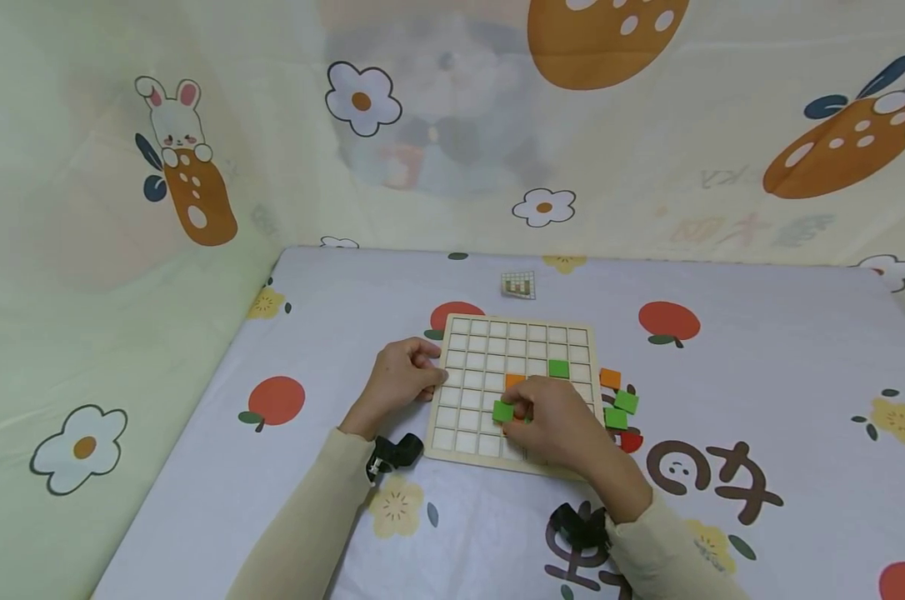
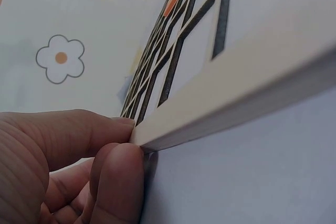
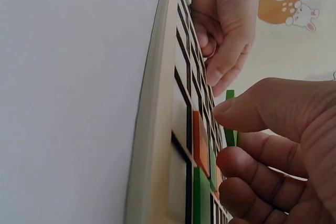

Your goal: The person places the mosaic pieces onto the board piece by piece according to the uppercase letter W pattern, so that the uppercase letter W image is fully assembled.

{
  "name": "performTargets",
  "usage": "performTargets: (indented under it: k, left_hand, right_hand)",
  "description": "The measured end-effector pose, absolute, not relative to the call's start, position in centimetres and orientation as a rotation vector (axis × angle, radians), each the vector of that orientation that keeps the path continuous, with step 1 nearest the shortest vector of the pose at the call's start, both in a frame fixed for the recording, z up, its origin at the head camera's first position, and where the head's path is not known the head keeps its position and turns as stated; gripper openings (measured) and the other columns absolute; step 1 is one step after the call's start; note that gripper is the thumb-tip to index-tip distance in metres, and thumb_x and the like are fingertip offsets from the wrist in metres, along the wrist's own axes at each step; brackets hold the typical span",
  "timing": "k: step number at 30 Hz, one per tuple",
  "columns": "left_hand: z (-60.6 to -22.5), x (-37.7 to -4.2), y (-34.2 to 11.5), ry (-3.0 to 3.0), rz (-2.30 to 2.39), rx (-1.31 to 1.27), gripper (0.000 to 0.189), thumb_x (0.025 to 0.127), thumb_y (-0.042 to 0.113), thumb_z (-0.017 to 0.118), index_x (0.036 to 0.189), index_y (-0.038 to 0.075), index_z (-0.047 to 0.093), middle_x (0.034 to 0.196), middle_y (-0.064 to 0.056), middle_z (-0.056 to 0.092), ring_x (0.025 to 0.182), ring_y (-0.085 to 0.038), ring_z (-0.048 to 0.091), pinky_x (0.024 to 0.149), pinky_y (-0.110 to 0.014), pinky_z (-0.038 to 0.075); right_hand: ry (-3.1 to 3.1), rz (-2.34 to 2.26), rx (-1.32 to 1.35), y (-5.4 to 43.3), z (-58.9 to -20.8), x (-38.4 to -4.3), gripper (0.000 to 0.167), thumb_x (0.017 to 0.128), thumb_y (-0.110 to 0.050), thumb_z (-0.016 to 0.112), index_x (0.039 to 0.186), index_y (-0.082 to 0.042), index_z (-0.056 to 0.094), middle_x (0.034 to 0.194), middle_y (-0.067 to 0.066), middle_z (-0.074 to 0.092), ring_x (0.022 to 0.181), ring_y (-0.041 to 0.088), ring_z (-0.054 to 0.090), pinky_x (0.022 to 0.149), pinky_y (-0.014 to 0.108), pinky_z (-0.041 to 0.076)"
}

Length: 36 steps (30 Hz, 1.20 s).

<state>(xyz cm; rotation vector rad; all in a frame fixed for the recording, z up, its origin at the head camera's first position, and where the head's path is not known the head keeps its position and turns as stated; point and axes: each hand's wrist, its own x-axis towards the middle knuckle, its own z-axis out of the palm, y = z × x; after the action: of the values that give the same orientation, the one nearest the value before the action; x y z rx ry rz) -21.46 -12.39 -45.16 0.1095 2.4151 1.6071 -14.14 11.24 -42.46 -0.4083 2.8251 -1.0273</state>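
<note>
A wooden grid board (image 1: 463, 319) with square cells lies on the table. My left hand (image 1: 400, 375) holds its left edge; in the left wrist view the thumb and forefinger pinch the rim (image 2: 210, 93). My right hand (image 1: 561, 417) is over the board's lower middle and pinches a green square tile (image 1: 502, 412) between thumb and fingers. The right wrist view shows this tile (image 3: 231, 129) on edge above the cells. An orange tile (image 1: 515, 381) and another green tile (image 1: 558, 368) sit in cells. More orange and green tiles in the board are partly hidden by my right hand.
Right of the board lie loose tiles: an orange one (image 1: 610, 378) and green ones (image 1: 627, 402). A small card with a grid pattern (image 1: 518, 285) lies behind the board. Printed cloth covers the table (image 1: 760, 367) and hangs as walls around it.
</note>
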Motion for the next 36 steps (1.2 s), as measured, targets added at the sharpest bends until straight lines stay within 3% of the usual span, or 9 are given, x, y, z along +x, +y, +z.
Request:
performTargets:
  k: [19, 36]
  left_hand:
    - [-45.1, -21.4, -12.4, 2.418, 1.607, 0.118, 0.027, 0.085, 0.006, 0.076, 0.11, 0.002, 0.066, 0.078, -0.009, 0.064, 0.053, -0.015, 0.061, 0.051, -0.027, 0.055]
    - [-45.4, -21.5, -12.4, 2.412, 1.613, 0.106, 0.027, 0.085, 0.005, 0.077, 0.11, 0.003, 0.066, 0.078, -0.009, 0.065, 0.053, -0.015, 0.061, 0.051, -0.027, 0.055]
  right_hand:
    - [2.861, -0.947, -0.417, 9.5, -42.6, -13.7, 0.014, 0.075, -0.008, 0.074, 0.089, -0.009, 0.075, 0.068, -0.002, 0.049, 0.068, 0.016, 0.047, 0.057, 0.03, 0.039]
    - [2.877, -0.899, -0.458, 9.6, -42.7, -13.8, 0.018, 0.075, -0.01, 0.074, 0.093, -0.008, 0.076, 0.068, -0.003, 0.048, 0.066, 0.015, 0.045, 0.057, 0.029, 0.037]
